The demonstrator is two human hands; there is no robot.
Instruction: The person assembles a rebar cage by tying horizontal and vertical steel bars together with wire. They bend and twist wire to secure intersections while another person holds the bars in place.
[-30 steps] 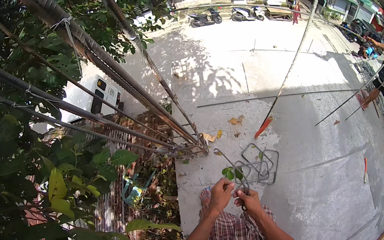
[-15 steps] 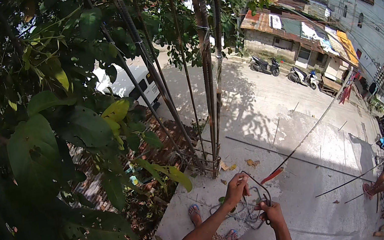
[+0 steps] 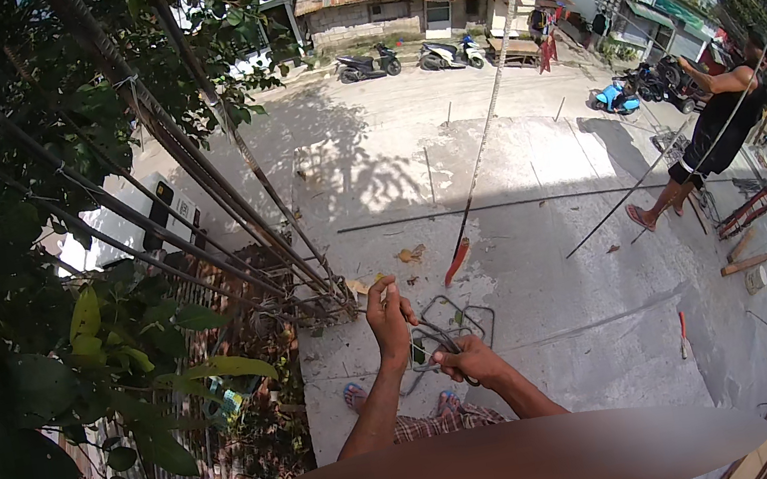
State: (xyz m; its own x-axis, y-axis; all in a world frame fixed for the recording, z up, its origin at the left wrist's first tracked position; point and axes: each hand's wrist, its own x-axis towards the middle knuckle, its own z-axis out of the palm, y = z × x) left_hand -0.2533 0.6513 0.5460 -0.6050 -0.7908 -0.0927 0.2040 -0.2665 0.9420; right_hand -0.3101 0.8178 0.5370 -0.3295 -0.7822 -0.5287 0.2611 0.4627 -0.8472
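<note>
Right hand: lower middle of the frame, fingers curled closed around the bent rod, probably to steady its lower part.
Left hand: raised by the rod's upper end, fingers half bent; whether they pinch it, I cannot tell.
Bent rod: dark, thin, metallic, slanting between the two hands with a curve below the right fist.
Loops: grey, angular, round-cornered, overlapping on the floor just beyond the hands, perhaps piled there for easy reach.
Slab: grey concrete, smooth, with darker patches.
Upright bars: ribbed, rust-brown, upper left, tied with pale strips, seemingly to keep them bunched.
Co-worker: dark clothes, standing at right.
Motorbikes: upper middle, before a block-walled shed with patched, rusty roofing.
</note>
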